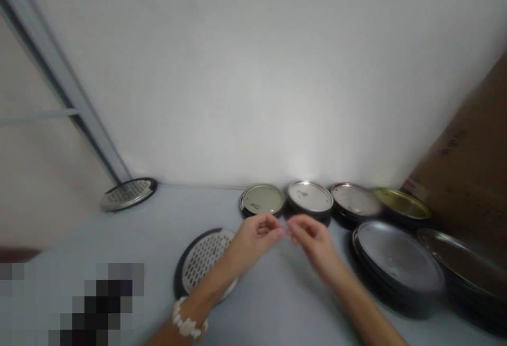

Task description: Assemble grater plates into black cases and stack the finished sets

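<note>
Worktop [119, 230]: smooth, pale, matt with a faint sheen.
Small tins [310, 196] along the back edge: bright polished metal lids, dark sides. One, the gold tin [401, 203], has a glossy yellow finish.
Large tins [398, 256] by the right edge: grey metal, duller gloss.
Perforated disc [200, 261]: punched metal, dark rim.
Box [467, 177]: matt brown cardboard.
Bracelet [186, 325]: white, chunky beads.

White beaded bracelet [189, 323] on the left wrist, arms bare.
</note>
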A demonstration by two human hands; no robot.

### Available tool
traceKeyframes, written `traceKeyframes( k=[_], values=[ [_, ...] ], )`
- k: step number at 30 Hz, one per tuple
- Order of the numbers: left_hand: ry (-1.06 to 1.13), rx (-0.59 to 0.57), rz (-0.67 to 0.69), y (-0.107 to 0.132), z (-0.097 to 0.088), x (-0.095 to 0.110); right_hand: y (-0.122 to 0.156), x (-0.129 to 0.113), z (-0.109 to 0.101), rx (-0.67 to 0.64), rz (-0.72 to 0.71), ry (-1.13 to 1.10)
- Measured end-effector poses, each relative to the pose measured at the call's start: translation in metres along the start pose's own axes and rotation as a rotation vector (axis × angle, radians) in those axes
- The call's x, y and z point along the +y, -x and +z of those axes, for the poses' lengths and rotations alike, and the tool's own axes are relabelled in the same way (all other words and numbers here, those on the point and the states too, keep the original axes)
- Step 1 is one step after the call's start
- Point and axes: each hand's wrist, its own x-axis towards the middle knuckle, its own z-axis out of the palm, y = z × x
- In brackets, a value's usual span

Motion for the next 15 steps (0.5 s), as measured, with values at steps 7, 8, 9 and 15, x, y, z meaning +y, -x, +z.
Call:
traceKeyframes(
  k=[7,8,9,15],
  values=[
    [-0.118,0.052,0.058,0.0004,0.0006,0.0002,0.0021,-0.0004,0.0023,-0.005,-0.020,0.026],
    [-0.150,0.069,0.078,0.0008,0.0010,0.0011,0.0024,-0.0005,0.0033,-0.017,-0.026,0.041],
    [-0.179,0.082,0.096,0.0011,0.0014,0.0019,0.0026,-0.0003,0.0045,-0.028,-0.030,0.049],
    [-0.306,0.087,0.162,0.0023,0.0010,-0.0013,0.0040,0.0042,0.0097,-0.033,-0.073,0.054]
  ],
)
